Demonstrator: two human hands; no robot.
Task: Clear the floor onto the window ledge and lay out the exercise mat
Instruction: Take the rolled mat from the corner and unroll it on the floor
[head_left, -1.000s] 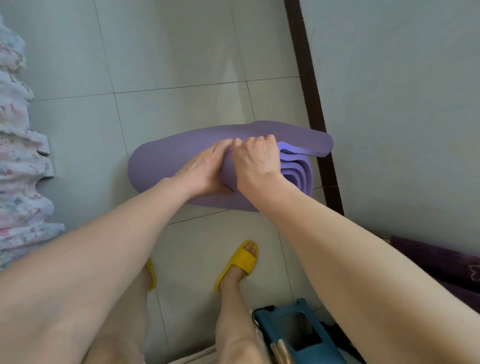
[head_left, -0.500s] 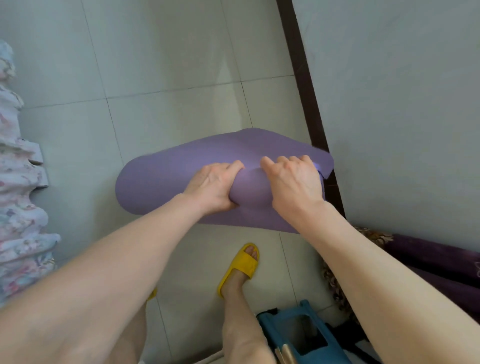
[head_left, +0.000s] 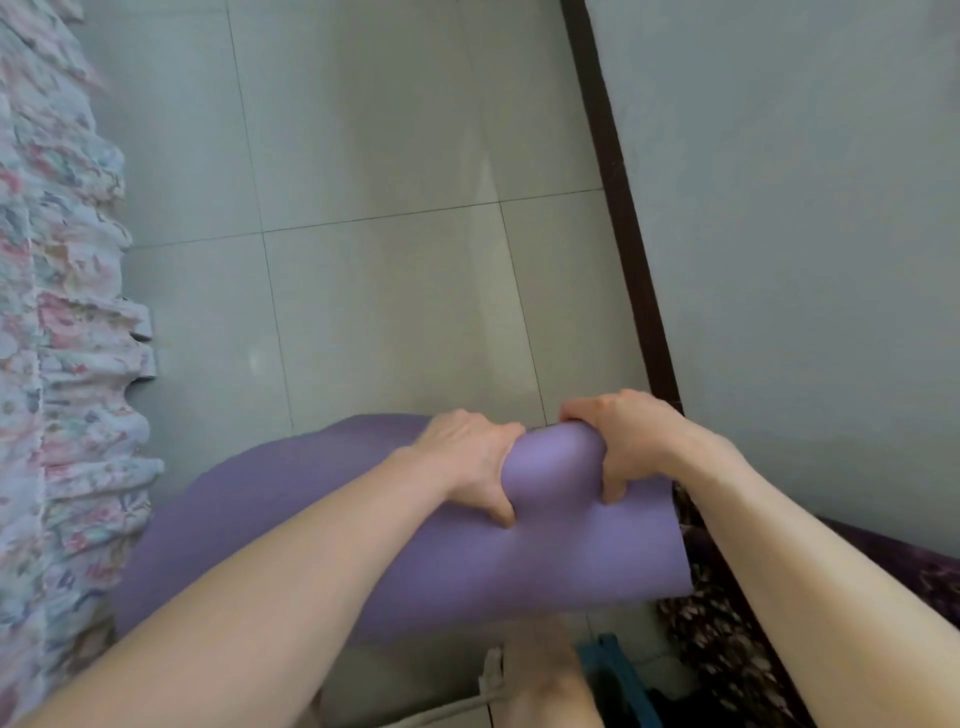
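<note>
A purple exercise mat (head_left: 291, 499) lies across the pale tiled floor (head_left: 395, 312), partly unrolled, with a flat sheet spread towards me and the roll at its far edge. My left hand (head_left: 470, 460) grips the roll near its middle, fingers over the top and thumb pressed in. My right hand (head_left: 626, 439) grips the roll's right end close to the wall. A bulge of mat (head_left: 550, 462) stands between the two hands. My forearms hide much of the sheet's near part.
A floral ruffled bed cover (head_left: 57, 364) hangs along the left side. A dark skirting board (head_left: 623, 234) and a pale wall (head_left: 805, 234) bound the right. A dark purple patterned fabric (head_left: 727, 639) lies at the lower right, with a blue object (head_left: 618, 670) near my legs.
The mat has unrolled towards me, showing a wider flat sheet. My hands have moved apart on the roll. The view has tilted, so the slippers and feet are out of sight.
</note>
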